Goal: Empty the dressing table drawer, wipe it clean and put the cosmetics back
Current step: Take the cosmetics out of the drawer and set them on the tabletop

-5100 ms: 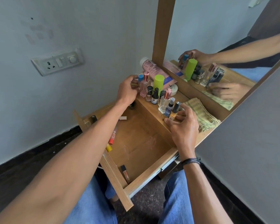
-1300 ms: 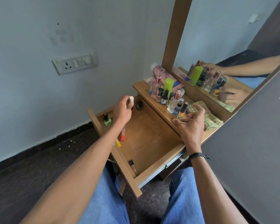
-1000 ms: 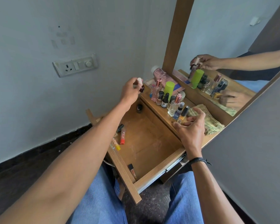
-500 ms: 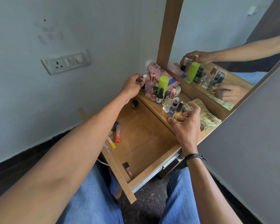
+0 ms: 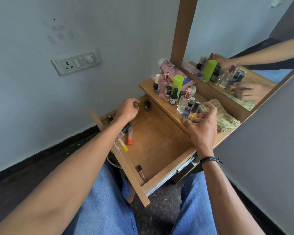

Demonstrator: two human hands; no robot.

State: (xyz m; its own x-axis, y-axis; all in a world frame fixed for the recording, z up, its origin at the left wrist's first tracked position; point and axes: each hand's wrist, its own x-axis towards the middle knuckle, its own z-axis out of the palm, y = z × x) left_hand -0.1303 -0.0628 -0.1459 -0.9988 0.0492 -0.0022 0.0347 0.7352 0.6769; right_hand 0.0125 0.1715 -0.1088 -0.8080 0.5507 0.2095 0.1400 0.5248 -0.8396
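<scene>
Emptying step in hand. My left hand (image 5: 128, 109) loosely curled, empty, above drawer (image 5: 159, 143) far left corner beside dark bottle (image 5: 147, 105). Right hand (image 5: 202, 126) spread, empty, on counter front edge. Tubes (image 5: 129, 137) along drawer left wall; next: lift bottle.

Soft, even daylight, moderately bright, with no harsh glare.

Wide-angle bending curves the pale grey wall (image 5: 32, 99) and the tall wooden mirror frame (image 5: 183, 28) near the edges; the reflected hand in the mirror is motion-blurred, and shadows inside the open wooden drawer (image 5: 159, 143) are faint.
</scene>
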